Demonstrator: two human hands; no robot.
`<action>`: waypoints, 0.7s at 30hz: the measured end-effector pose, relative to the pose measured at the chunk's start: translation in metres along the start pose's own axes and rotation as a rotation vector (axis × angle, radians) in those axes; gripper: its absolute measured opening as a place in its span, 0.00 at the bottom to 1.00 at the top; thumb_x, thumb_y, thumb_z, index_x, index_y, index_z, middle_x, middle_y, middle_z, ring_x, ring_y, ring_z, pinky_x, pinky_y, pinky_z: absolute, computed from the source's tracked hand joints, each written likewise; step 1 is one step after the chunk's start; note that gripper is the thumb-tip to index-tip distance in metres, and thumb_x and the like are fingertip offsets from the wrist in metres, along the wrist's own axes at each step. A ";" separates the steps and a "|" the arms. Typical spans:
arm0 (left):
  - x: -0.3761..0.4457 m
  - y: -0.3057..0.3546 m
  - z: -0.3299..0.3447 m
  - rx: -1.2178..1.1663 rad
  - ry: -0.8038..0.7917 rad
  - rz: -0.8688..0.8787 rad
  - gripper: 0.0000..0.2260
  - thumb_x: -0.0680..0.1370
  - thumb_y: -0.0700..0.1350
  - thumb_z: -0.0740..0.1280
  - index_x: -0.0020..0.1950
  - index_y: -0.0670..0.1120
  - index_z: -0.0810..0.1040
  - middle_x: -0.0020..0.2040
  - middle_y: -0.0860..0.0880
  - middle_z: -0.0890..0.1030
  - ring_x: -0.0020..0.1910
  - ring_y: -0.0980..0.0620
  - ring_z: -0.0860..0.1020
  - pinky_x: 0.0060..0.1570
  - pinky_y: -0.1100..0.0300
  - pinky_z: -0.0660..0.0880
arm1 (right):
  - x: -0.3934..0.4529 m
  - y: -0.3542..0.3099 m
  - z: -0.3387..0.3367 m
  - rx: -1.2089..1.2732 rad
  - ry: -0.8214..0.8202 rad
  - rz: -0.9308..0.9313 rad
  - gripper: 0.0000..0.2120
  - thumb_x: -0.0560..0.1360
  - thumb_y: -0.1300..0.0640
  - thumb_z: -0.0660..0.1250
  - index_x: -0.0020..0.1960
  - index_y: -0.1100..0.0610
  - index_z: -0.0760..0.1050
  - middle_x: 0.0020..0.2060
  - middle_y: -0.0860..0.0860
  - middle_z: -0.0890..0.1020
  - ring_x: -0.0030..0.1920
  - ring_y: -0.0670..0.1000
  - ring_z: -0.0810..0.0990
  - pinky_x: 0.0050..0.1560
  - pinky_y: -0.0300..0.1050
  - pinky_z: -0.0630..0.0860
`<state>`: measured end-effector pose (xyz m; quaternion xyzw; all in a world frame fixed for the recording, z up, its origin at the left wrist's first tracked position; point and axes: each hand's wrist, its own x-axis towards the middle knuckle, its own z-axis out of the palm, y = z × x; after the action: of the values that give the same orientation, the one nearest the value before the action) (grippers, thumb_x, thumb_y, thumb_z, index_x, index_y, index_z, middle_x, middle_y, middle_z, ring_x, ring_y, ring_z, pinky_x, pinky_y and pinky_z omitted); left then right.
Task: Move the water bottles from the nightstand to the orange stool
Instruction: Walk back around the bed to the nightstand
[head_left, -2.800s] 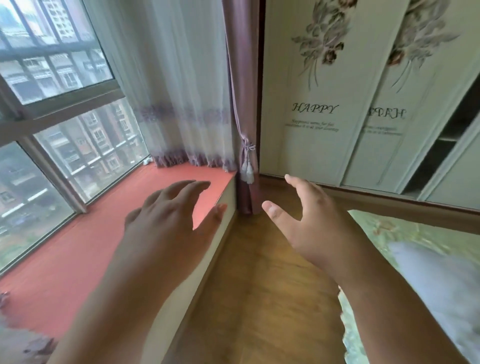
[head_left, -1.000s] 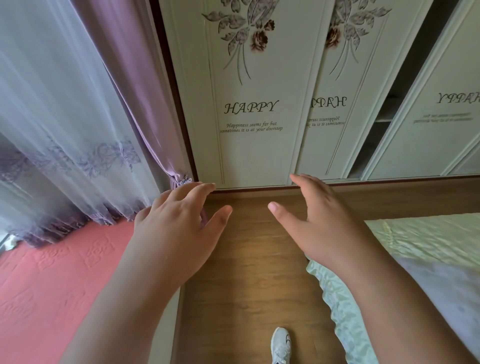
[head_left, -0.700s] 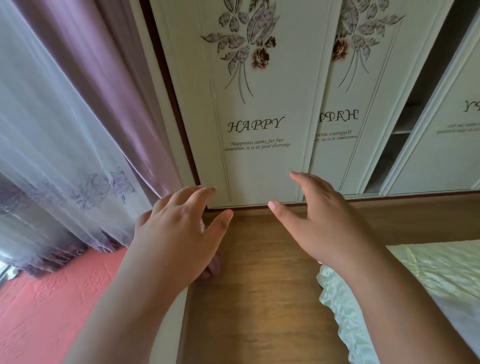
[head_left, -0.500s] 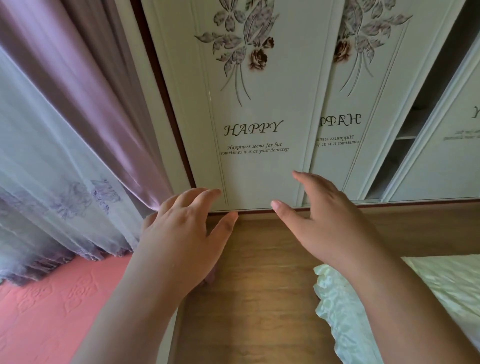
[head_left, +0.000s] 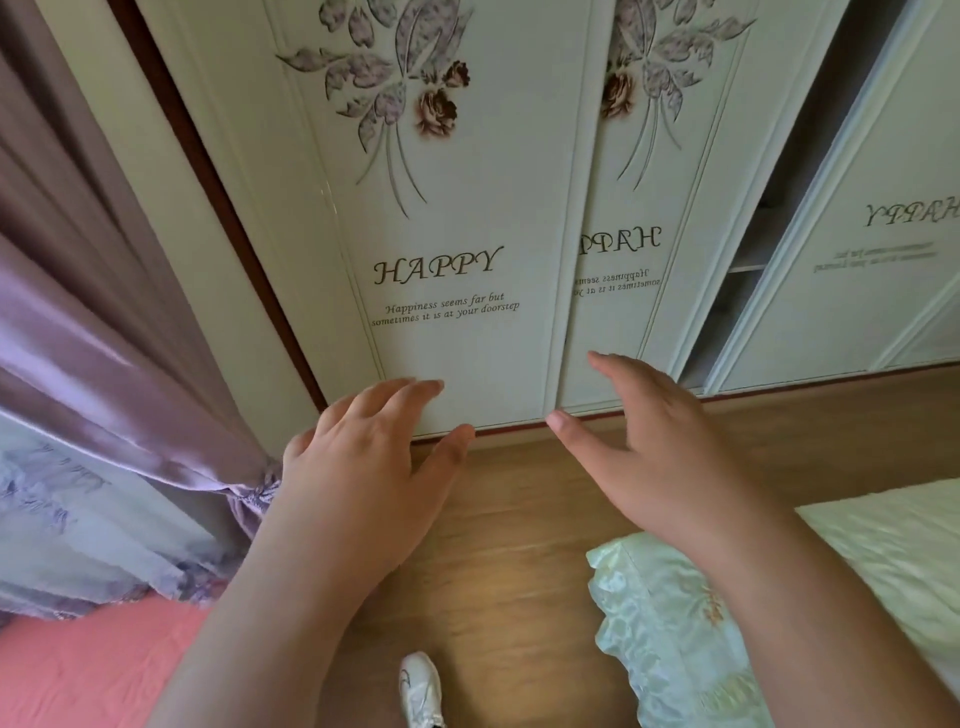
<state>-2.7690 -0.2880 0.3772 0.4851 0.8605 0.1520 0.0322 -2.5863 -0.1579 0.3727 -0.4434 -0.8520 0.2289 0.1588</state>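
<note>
With both our left hand (head_left: 358, 483) and right hand (head_left: 660, 457) spread and holding nothing, and no bottles, nightstand or stool in sight, we risk catching the bed (head_left: 883, 561) while turning.

Beyond both hands stands a cream sliding wardrobe (head_left: 467, 208) with flower prints, mauve satin curtain (head_left: 104, 364) leftward, brown wooden floor (head_left: 519, 519) beneath.
</note>
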 end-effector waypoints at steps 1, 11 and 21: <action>0.014 -0.002 0.001 -0.011 -0.008 0.005 0.27 0.76 0.70 0.49 0.74 0.66 0.58 0.75 0.65 0.61 0.75 0.55 0.59 0.70 0.46 0.60 | 0.009 0.000 0.001 -0.003 0.003 0.012 0.35 0.77 0.31 0.58 0.79 0.43 0.56 0.77 0.40 0.62 0.75 0.46 0.61 0.71 0.48 0.63; 0.177 -0.036 -0.005 -0.065 0.012 0.110 0.27 0.76 0.70 0.49 0.74 0.66 0.60 0.74 0.64 0.63 0.74 0.54 0.61 0.70 0.46 0.61 | 0.144 -0.031 0.007 -0.070 0.112 0.089 0.35 0.77 0.31 0.56 0.79 0.43 0.55 0.78 0.42 0.61 0.76 0.47 0.62 0.70 0.49 0.65; 0.310 -0.066 0.007 -0.075 -0.029 0.258 0.26 0.77 0.68 0.52 0.74 0.63 0.63 0.73 0.62 0.67 0.73 0.56 0.63 0.69 0.46 0.62 | 0.246 -0.039 0.038 -0.092 0.128 0.204 0.35 0.77 0.30 0.55 0.80 0.43 0.54 0.78 0.42 0.60 0.76 0.46 0.61 0.71 0.46 0.63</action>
<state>-2.9857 -0.0560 0.3804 0.5922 0.7843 0.1799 0.0429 -2.7676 0.0174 0.3779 -0.5485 -0.8000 0.1755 0.1683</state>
